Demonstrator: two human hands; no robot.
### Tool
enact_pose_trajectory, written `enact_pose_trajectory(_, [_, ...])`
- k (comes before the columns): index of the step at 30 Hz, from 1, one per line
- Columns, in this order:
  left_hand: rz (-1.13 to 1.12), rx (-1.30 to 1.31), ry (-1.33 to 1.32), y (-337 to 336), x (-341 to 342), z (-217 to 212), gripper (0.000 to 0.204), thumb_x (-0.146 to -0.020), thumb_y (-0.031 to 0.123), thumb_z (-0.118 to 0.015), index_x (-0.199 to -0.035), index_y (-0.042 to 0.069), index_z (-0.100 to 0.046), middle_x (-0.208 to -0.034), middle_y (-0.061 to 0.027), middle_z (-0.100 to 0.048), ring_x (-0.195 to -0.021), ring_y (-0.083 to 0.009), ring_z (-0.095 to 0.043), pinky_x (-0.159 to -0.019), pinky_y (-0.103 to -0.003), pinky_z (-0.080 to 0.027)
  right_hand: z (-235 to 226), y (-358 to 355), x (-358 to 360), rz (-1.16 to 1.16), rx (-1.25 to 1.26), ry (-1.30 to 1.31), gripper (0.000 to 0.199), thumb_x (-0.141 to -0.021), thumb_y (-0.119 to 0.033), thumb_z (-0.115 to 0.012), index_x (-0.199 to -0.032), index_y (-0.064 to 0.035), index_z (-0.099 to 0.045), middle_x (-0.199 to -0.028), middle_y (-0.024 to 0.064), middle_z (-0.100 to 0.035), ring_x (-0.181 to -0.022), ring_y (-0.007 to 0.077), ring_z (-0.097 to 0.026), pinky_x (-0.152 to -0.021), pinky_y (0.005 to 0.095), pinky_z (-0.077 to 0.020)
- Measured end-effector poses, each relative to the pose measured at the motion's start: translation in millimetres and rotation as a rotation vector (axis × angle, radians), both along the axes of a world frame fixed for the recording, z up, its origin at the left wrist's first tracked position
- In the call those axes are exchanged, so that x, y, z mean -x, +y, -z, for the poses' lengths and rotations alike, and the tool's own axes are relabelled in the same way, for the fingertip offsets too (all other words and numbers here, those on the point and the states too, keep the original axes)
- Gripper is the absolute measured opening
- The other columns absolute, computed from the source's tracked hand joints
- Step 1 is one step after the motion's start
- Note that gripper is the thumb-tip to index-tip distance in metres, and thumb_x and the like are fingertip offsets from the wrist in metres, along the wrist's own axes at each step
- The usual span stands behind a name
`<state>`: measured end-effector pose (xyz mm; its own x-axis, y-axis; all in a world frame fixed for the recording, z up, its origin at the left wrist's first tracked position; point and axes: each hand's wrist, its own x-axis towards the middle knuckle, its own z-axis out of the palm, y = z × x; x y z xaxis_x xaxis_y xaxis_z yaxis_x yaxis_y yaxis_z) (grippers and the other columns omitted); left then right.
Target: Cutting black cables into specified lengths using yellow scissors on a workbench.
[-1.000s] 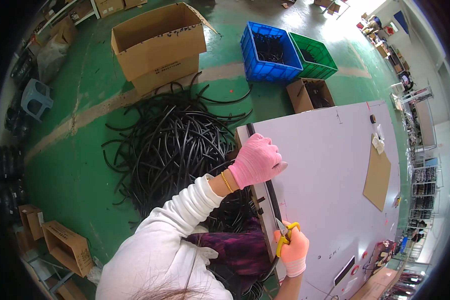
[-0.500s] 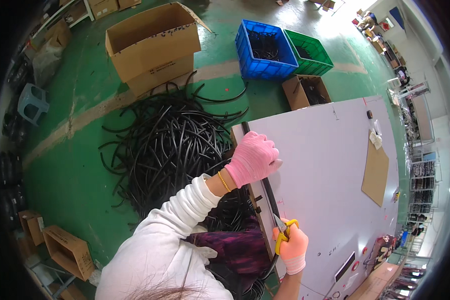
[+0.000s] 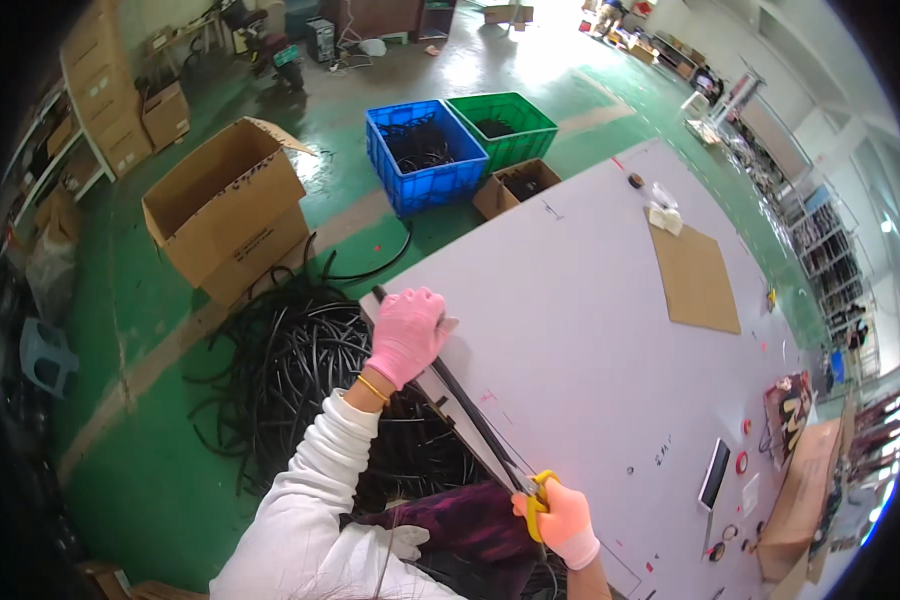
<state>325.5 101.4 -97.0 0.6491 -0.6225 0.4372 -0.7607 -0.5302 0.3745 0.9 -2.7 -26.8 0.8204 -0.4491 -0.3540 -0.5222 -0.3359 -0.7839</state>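
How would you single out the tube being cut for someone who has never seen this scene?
Start at the large white worktable and find its near left edge. A straight black rubber tube lies along it, pinned by the pink-gloved left hand, with yellow-handled scissors in the right hand at its lower end. Unlike the tangled black tubes on the floor, it lies straight.

Left hand [image 3: 407, 335] pins black tube [image 3: 460, 400]; right hand [image 3: 566, 520] grips scissors [image 3: 536, 495].

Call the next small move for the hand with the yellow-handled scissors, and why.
Probably close the yellow-handled scissors on the black rubber tube: the left hand pins it flat along the white table edge, and the right hand has the blades at its near end.
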Motion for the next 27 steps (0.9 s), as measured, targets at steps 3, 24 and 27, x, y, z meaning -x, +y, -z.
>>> enact_pose_trajectory(3, [-0.01,-0.055,-0.054,-2.0,-4.7,5.7,0.026,-0.085,0.03,-0.07,-0.083,0.008,-0.058,-0.085,-0.0115,-0.06,-0.087,-0.0338,-0.06,-0.077,-0.047,-0.045,-11.4,2.9,55.3,0.199,-0.201,0.09,0.023,-0.088,-0.01,-0.074,-0.099,0.0072,-0.064,-0.086,0.0106,-0.074,-0.077,0.0133,-0.071,-0.072,0.0279,-0.0549])
enact_pose_trajectory(24, [0.064,-0.157,-0.112,-6.4,-28.0,23.2,0.027,-0.097,0.024,-0.062,-0.088,0.002,-0.05,-0.087,-0.0135,-0.056,-0.08,-0.0347,-0.056,-0.073,-0.044,-0.045,-4.3,-65.1,169.3,0.224,0.125,0.369,0.026,-0.092,-0.027,-0.07,-0.092,-0.0014,-0.066,-0.071,0.0107,-0.067,-0.064,0.0183,-0.064,-0.062,0.0321,-0.0496])
enact_pose_trajectory(27, [0.061,-0.154,-0.08,-4.4,-29.1,22.1,0.027,-0.097,0.024,-0.061,-0.089,0.002,-0.05,-0.089,-0.0135,-0.057,-0.083,-0.0351,-0.056,-0.075,-0.044,-0.045,5.7,-66.3,169.0,0.151,0.228,0.448,0.029,-0.091,-0.032,-0.07,-0.093,-0.0025,-0.067,-0.076,0.0146,-0.068,-0.068,0.0283,-0.066,-0.064,0.0362,-0.0514])
